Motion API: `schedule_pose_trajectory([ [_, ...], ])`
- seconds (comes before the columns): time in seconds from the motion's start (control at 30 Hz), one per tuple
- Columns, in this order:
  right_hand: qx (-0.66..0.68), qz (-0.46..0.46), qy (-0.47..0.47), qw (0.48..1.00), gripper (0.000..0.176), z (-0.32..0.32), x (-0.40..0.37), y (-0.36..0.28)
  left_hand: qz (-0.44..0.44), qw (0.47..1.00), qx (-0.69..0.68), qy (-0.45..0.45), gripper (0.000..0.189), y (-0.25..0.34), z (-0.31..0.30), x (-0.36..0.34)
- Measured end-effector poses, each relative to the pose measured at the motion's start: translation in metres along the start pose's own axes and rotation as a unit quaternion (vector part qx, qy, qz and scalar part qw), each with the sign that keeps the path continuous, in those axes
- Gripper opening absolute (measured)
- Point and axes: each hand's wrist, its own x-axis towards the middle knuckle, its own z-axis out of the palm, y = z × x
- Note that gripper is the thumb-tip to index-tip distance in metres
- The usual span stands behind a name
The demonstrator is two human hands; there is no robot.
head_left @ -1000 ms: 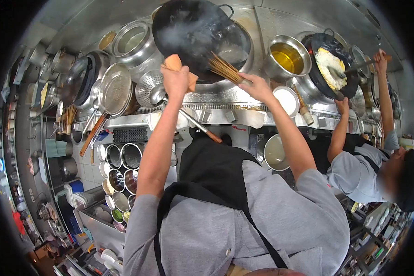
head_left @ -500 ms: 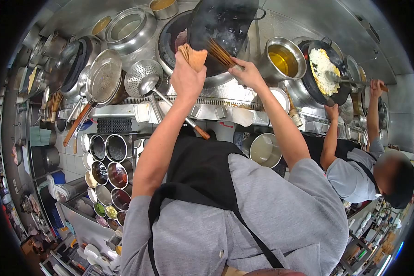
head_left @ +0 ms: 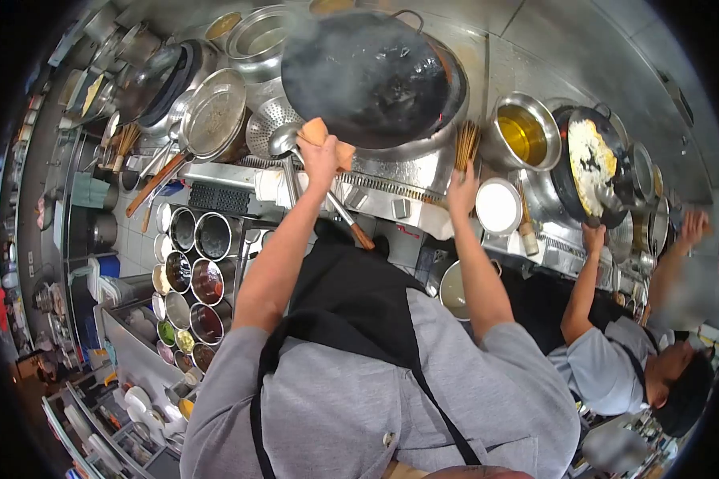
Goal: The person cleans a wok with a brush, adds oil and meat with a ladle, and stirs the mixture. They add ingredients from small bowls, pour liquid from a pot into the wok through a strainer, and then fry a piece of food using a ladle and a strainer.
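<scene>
My left hand (head_left: 322,165) is closed on a folded orange cloth (head_left: 315,130) at the near left rim of a large black wok (head_left: 367,80). Whether a wok handle is inside the cloth is hidden. Wet and shiny inside, the wok gives off steam and sits over the burner, with an ear handle at its far side. In my right hand (head_left: 460,191) is a bamboo wok brush (head_left: 467,144), bristles upward, just right of the wok and apart from it. Below my left hand lie a ladle (head_left: 283,140) and a perforated skimmer (head_left: 268,120).
Right of the brush stand a metal pot of yellow oil (head_left: 522,137) and a white round container (head_left: 498,206). A co-worker's hand (head_left: 593,238) holds another wok (head_left: 571,172) with egg in it. A strainer (head_left: 214,112) rests at left; several ingredient tins (head_left: 208,281) stand below.
The wok has come down from a raised tilt over the burner. My right hand has drawn the brush out of it, toward me and right. The co-worker's wok contents have shifted.
</scene>
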Motion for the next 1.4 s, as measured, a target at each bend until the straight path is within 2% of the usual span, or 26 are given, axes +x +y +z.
schedule_pose_trajectory([
  [0.03,0.003,0.018,-0.035,0.999,0.064,-0.002,-0.018,-0.008,-0.033,0.999,-0.04,0.002,0.059,0.008,0.008,-0.005],
  [0.07,0.004,0.037,-0.072,0.997,0.065,-0.006,-0.035,-0.017,-0.078,0.997,0.005,-0.001,0.063,0.002,0.021,-0.003],
  [0.13,-0.083,0.02,-0.111,0.99,0.067,0.002,-0.058,-0.012,-0.128,0.99,-0.064,-0.018,0.05,0.027,0.043,-0.021],
  [0.17,-0.127,0.009,-0.128,0.984,0.068,0.008,-0.064,-0.006,-0.155,0.987,-0.048,-0.013,0.04,-0.012,0.067,-0.007],
  [0.2,-0.144,0.002,-0.147,0.979,0.071,0.014,-0.067,0.005,-0.154,0.98,-0.124,-0.021,0.04,0.0,0.075,-0.011],
  [0.3,-0.143,0.008,-0.184,0.972,0.079,0.008,-0.067,0.008,-0.2,0.964,-0.166,-0.06,0.036,-0.014,0.089,-0.002],
  [0.33,-0.196,-0.022,-0.177,0.964,0.082,0.005,-0.064,0.007,-0.229,0.957,-0.16,-0.081,0.036,-0.015,0.088,0.002],
  [0.4,-0.197,-0.092,-0.083,0.972,0.078,0.006,-0.057,-0.001,-0.261,0.937,-0.174,-0.15,0.042,-0.02,0.074,0.009],
  [0.43,-0.128,-0.103,-0.064,0.984,0.069,0.005,-0.048,-0.017,-0.276,0.914,-0.229,-0.19,0.046,-0.02,0.064,0.008],
  [0.47,-0.036,-0.2,-0.023,0.979,0.058,0.014,-0.035,-0.023,-0.311,0.896,-0.236,-0.212,0.048,0.006,0.04,-0.003],
  [0.5,0.114,-0.14,-0.074,0.981,0.05,0.011,-0.037,-0.055,-0.253,0.906,-0.242,-0.236,0.049,-0.005,0.024,-0.008],
  [0.53,0.208,-0.093,-0.159,0.961,0.045,-0.009,-0.047,-0.109,-0.255,0.914,-0.208,-0.238,0.05,0.002,-0.002,-0.019],
  [0.6,0.352,-0.112,-0.344,0.863,0.047,-0.015,-0.078,-0.185,-0.232,0.909,-0.281,-0.201,0.069,0.011,-0.059,-0.057],
  [0.63,0.325,-0.141,-0.427,0.832,0.05,-0.013,-0.099,-0.211,-0.193,0.914,-0.273,-0.231,0.08,-0.006,-0.087,-0.067],
  [0.67,0.293,-0.173,-0.505,0.793,0.054,-0.008,-0.121,-0.233,-0.216,0.897,-0.318,-0.219,0.082,0.015,-0.127,-0.09],
  [0.7,0.285,-0.237,-0.544,0.753,0.046,0.002,-0.146,-0.25,-0.221,0.909,-0.302,-0.184,0.083,0.023,-0.163,-0.107],
  [0.73,0.261,-0.225,-0.613,0.711,0.033,0.014,-0.166,-0.26,-0.227,0.918,-0.289,-0.148,0.083,0.026,-0.197,-0.123],
  [0.83,0.28,-0.229,-0.747,0.558,0.029,-0.001,-0.247,-0.316,-0.139,0.933,-0.326,-0.052,0.079,0.027,-0.302,-0.177],
  [0.87,0.304,-0.221,-0.775,0.508,0.033,-0.017,-0.278,-0.337,-0.12,0.909,-0.4,-0.014,0.071,0.034,-0.338,-0.203],
  [0.93,0.33,-0.131,-0.841,0.409,0.043,-0.031,-0.326,-0.367,-0.071,0.817,-0.571,0.029,0.062,0.031,-0.4,-0.253],
  [0.97,0.326,-0.123,-0.855,0.385,0.045,-0.034,-0.351,-0.379,-0.054,0.797,-0.595,0.091,0.059,0.028,-0.421,-0.276],
  [1.07,0.294,-0.09,-0.896,0.319,0.046,-0.033,-0.425,-0.396,-0.055,0.765,-0.627,0.137,0.055,0.015,-0.46,-0.341],
  [1.13,0.267,-0.078,-0.916,0.288,0.042,-0.025,-0.468,-0.398,-0.037,0.761,-0.61,0.22,0.05,0.012,-0.476,-0.376],
  [1.2,0.25,-0.091,-0.925,0.272,0.031,-0.02,-0.51,-0.393,-0.025,0.759,-0.581,0.293,0.05,-0.001,-0.496,-0.409],
  [1.3,0.218,-0.111,-0.934,0.26,0.023,-0.037,-0.566,-0.385,0.032,0.745,-0.58,0.328,0.05,-0.026,-0.513,-0.453],
  [1.4,0.186,-0.149,-0.942,0.238,0.026,-0.032,-0.622,-0.361,0.065,0.765,-0.494,0.409,0.049,-0.047,-0.527,-0.492],
])
